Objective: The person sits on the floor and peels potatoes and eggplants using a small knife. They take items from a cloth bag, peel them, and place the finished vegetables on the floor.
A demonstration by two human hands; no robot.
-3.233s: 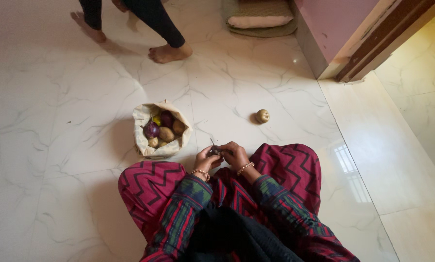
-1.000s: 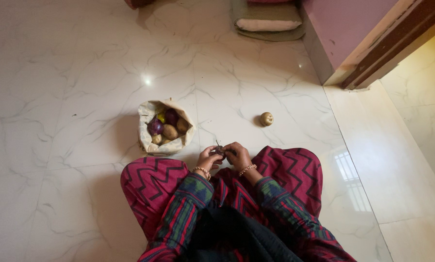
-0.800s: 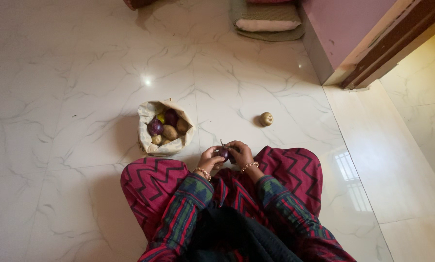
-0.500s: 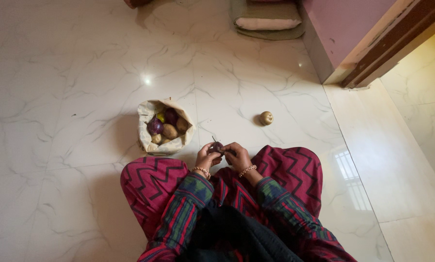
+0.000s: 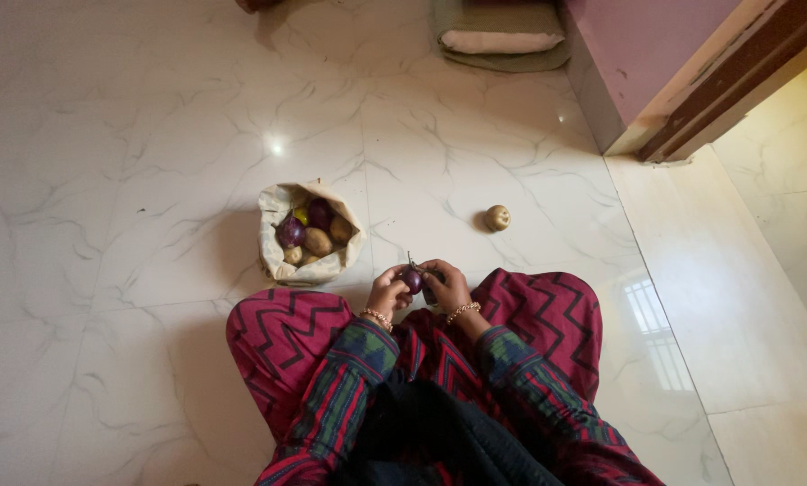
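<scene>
- I see a small purple onion [image 5: 412,281], round and smooth, above my lap, gripped between both hands.
- My left hand [image 5: 387,293] is closed around it; my right hand [image 5: 446,286] presses its other side.
- A crumpled beige paper bag [image 5: 279,259] lies open just left, holding purple and brownish vegetables.
- One brown potato [image 5: 496,218] sits apart on the glossy marble floor [image 5: 133,180].

Your small round purple onion [image 5: 412,281], dark glossy skin, cupped between both your hands above your lap, a thin metal blade [image 5: 410,260], probably a knife tip, standing just above its top, touching it.
</scene>
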